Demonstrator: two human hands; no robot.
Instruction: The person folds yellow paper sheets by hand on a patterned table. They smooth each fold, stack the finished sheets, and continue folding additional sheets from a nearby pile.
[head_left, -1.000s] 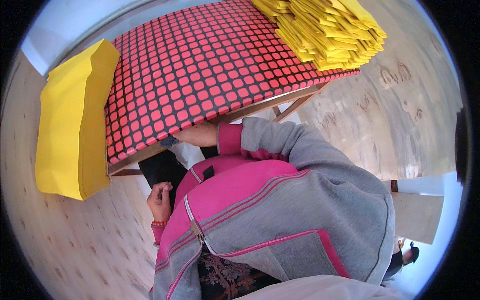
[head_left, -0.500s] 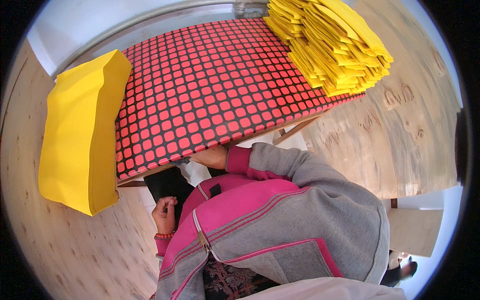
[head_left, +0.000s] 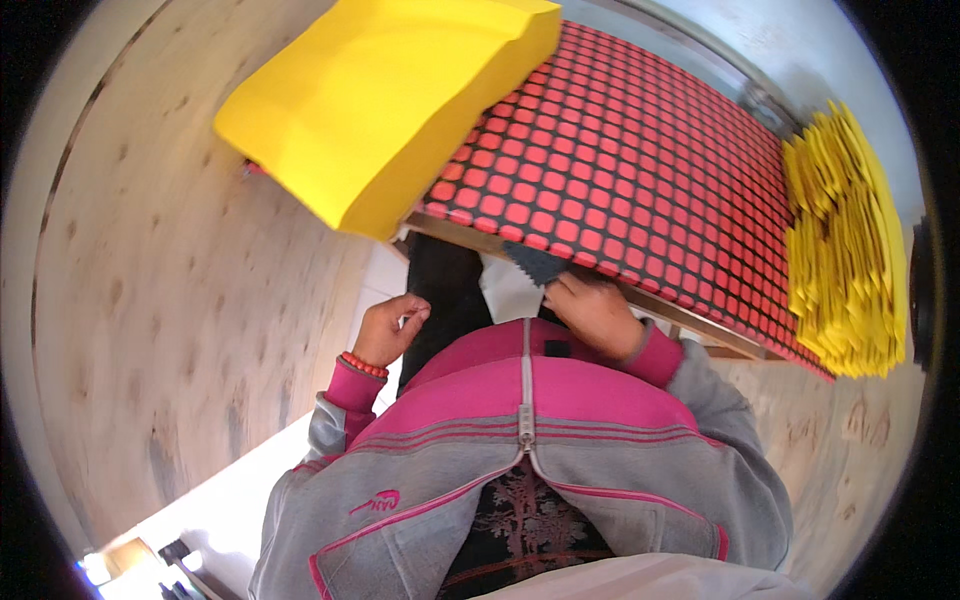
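Fingers of my right hand [head_left: 597, 312] are pinching the dark sheet [head_left: 540, 264] at the mat [head_left: 640, 170] edge on the table, while my left hand [head_left: 390, 328] is hanging loosely curled, holding nothing.

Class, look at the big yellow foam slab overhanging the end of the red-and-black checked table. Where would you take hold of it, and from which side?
Grip the yellow foam slab by its overhanging end, the thick edge that juts past the checked table corner. Come from the open side beyond the table end, probably with both hands, one either side of the corner: nothing lies under that part, and the slab looks wide and soft, so one hand would likely let it sag.
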